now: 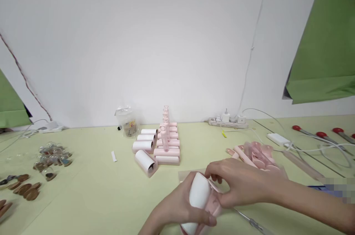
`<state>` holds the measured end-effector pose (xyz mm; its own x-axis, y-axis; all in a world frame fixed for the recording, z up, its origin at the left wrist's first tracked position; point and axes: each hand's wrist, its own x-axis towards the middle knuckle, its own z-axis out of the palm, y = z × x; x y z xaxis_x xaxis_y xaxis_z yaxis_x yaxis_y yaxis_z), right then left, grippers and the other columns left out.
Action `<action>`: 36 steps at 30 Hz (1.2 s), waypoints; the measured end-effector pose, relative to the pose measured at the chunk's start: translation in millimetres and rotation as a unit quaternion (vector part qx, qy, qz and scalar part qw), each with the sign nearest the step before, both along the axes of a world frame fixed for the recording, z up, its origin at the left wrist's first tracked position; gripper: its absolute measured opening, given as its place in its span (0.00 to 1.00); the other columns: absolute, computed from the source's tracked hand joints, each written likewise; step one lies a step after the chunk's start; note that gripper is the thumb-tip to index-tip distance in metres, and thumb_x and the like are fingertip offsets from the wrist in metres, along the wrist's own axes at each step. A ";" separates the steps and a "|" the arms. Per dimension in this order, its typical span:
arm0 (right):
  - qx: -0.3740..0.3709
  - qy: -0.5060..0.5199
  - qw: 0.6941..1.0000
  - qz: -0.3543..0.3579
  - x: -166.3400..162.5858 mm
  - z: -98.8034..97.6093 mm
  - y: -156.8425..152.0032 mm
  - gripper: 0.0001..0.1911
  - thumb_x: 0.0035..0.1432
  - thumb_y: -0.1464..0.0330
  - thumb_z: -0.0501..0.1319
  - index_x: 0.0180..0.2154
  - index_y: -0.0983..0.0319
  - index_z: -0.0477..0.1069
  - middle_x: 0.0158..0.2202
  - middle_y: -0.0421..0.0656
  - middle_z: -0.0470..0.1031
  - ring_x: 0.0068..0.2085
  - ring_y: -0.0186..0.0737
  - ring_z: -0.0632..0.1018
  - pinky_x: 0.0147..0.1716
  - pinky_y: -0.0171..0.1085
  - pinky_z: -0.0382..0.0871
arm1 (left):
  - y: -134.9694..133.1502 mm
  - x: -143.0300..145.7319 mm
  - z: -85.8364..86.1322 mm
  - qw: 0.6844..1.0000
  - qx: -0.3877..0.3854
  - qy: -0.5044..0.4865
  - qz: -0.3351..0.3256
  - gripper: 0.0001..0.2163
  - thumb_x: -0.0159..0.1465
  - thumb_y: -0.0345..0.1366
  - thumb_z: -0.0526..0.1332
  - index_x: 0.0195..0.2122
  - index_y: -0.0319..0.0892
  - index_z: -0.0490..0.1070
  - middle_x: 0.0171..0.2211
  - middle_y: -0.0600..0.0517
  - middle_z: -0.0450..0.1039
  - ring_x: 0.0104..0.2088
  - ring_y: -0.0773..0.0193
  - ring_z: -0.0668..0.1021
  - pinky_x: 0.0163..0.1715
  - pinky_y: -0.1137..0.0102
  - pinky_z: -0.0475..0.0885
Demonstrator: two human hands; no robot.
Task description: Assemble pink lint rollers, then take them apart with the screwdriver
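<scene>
Near the front of the table, my left hand (179,203) is wrapped around a lint roller with a white paper roll (199,192) and a pink plastic casing (213,203). It is held tilted. My right hand (235,181) pinches the upper right edge of that pink casing, thumb and fingers together; its fingertips are partly hidden. Behind the hands, several pink lint rollers (166,152) with clear pink handles (165,139) lie in a row. Beside them on the left are several white rolls (144,161) in pink casings. Loose pink plastic parts (257,155) are heaped beyond my right hand.
A clear plastic bag (129,124) and a power strip (227,122) stand by the wall. White cables and a white adapter (278,139) lie right, near red-handled tools (321,135). Small glass domes (54,155) and brown wooden discs (29,190) sit left. A metal tool (252,222) lies in front.
</scene>
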<state>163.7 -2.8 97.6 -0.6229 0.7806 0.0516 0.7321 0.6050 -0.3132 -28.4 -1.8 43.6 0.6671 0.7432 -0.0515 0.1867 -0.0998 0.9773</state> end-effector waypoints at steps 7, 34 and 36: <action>-0.014 -0.036 0.999 0.036 -5.9 -3.2 -26.6 0.06 0.44 0.73 0.54 0.28 0.61 0.66 0.26 0.41 0.72 0.25 0.39 0.71 0.20 0.31 0.53 | -13.0 -0.7 0.6 0.992 0.074 0.068 -0.075 0.31 0.43 0.33 0.66 0.49 0.48 0.58 0.45 0.53 0.66 0.42 0.56 0.70 0.36 0.69 0.66; -0.196 0.321 0.925 -0.058 9.3 -53.4 -24.6 0.16 0.52 0.57 0.59 0.36 0.62 0.69 0.30 0.41 0.70 0.33 0.39 0.71 0.33 0.35 0.65 | -16.1 1.0 -16.9 0.997 0.060 0.048 -0.019 0.25 0.45 0.25 0.60 0.46 0.47 0.63 0.37 0.56 0.69 0.35 0.63 0.71 0.32 0.72 0.68; -0.202 0.398 0.893 -0.052 4.7 -61.7 -26.9 0.20 0.53 0.55 0.59 0.43 0.61 0.65 0.38 0.45 0.70 0.37 0.42 0.71 0.35 0.38 0.66 | -16.5 9.1 -18.1 0.998 0.056 -0.003 0.034 0.25 0.49 0.27 0.60 0.49 0.46 0.59 0.40 0.53 0.68 0.38 0.61 0.71 0.36 0.70 0.68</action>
<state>168.5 -29.7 36.0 -0.4374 0.8873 0.1465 0.2260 0.2662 -0.9371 -19.3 -18.3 25.5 0.6153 0.7874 0.0374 0.1918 -0.1956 0.9617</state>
